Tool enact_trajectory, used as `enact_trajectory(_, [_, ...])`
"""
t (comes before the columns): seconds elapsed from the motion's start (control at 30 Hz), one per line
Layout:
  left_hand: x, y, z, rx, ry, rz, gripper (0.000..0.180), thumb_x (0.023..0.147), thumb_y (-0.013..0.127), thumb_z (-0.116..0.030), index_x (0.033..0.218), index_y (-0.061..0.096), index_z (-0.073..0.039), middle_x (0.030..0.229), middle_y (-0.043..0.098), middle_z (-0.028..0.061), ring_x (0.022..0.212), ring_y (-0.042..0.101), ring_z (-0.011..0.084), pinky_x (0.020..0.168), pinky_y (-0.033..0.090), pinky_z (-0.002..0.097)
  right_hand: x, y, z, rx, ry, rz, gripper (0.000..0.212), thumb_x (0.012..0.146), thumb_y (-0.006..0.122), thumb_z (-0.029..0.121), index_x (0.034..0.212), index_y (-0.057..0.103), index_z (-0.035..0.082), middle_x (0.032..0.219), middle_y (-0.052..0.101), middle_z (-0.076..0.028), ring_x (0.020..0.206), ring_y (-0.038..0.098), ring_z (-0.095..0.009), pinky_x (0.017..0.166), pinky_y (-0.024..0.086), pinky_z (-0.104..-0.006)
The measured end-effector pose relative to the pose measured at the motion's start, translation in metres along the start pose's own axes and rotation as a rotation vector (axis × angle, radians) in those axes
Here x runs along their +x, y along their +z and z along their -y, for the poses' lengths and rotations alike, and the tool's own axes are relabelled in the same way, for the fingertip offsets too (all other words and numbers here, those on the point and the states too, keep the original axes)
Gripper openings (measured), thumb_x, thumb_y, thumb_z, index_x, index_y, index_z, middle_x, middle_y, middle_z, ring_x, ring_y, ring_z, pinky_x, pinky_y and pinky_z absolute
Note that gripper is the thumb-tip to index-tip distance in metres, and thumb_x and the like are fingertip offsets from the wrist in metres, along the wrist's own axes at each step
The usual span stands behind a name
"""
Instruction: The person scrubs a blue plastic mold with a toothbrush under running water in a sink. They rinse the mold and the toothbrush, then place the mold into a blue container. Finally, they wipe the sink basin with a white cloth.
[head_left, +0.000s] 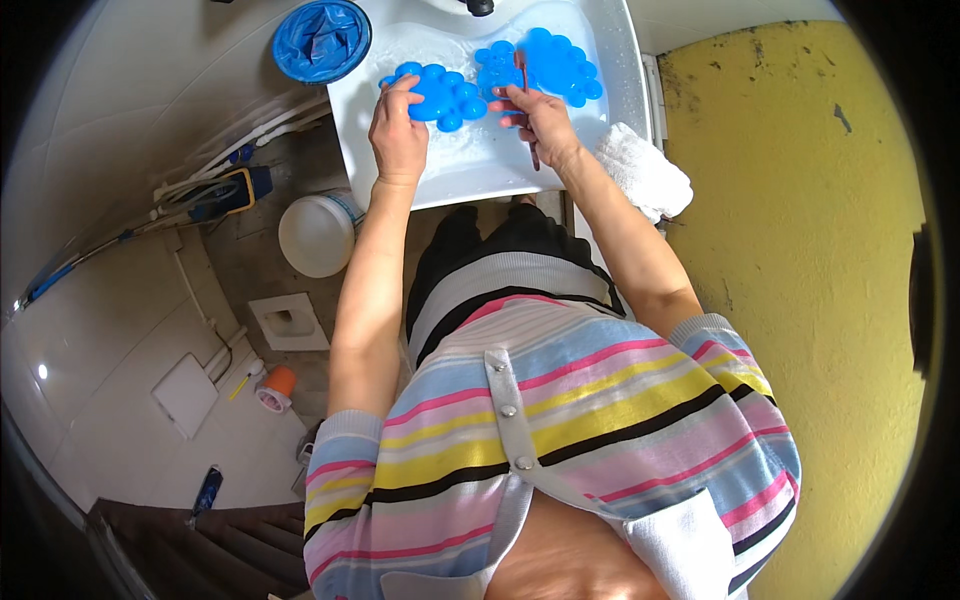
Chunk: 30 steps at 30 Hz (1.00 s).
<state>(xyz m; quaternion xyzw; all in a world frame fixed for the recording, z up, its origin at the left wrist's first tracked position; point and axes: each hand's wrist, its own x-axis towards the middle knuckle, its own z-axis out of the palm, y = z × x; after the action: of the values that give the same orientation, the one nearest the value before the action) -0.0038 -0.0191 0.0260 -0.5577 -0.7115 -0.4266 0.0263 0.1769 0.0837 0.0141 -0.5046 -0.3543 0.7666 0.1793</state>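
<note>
Along the right side rises a scuffed yellow wall [790,250], and to its left is a white sink [470,168] with a wet basin. By the sink's upper left corner stands a round bin [292,62] lined with blue plastic; lower down, a white bucket [288,242] stands on the floor, the bluish marking on its side too small to read. A bunched white towel [645,172] lies against the sink's right edge. At the basin's right lie blue lobed shapes [560,68]; whether they form one piece or two, I cannot tell. Left of them is another blue lobed piece [437,95], also in the sink, its left edge gripped by the fingers of the left hand [398,138]. The right hand [545,122] has its fingers closed around a slim reddish-brown stick [535,158], whose upper end reaches over the blue shapes.
</note>
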Motion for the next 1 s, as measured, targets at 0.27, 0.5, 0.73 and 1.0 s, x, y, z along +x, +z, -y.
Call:
enact_trajectory(0.27, [0.004,-0.009,-0.009,0.114,0.219,0.026,0.026,0.067,0.057,0.014,0.081,0.047,-0.005,0.111,0.059,0.0109,0.107,0.057,0.0322,0.099,0.044,0.0478,-0.002,0.013,0.011,0.091,-0.036,0.209,0.028,0.080,0.070,0.002,0.108,0.066,0.002,0.077,0.063,0.002,0.054,0.042,-0.003,0.043,0.026,-0.0193])
enact_trajectory(0.5, [-0.006,-0.016,-0.002,0.217,-0.064,-0.096,0.030,0.073,0.070,-0.004,0.095,0.050,-0.009,0.115,0.055,0.0089,0.106,0.052,0.0312,0.087,0.042,0.0426,0.001,0.008,0.008,0.109,-0.137,0.161,0.026,0.080,0.070,0.000,0.104,0.069,0.008,0.079,0.064,0.004,0.056,0.044,-0.002,0.045,0.027,-0.0195])
enact_trajectory(0.73, [-0.009,-0.013,-0.006,0.208,-0.071,-0.064,0.035,0.073,0.070,-0.005,0.101,0.050,-0.007,0.117,0.054,0.0098,0.108,0.051,0.0310,0.089,0.042,0.0424,0.003,0.001,0.005,0.118,-0.127,0.150,0.025,0.080,0.069,-0.001,0.103,0.071,0.010,0.078,0.063,0.006,0.056,0.043,-0.002,0.045,0.027,-0.0195])
enact_trajectory(1.0, [-0.008,-0.011,-0.024,0.337,0.092,0.136,0.050,0.069,0.067,-0.002,0.117,0.061,-0.017,0.124,0.054,0.0062,0.107,0.053,0.0272,0.092,0.043,0.0392,-0.002,-0.006,0.007,0.072,-0.056,0.143,0.021,0.086,0.065,0.007,0.106,0.068,0.006,0.078,0.063,0.004,0.055,0.043,-0.003,0.044,0.027,-0.0194])
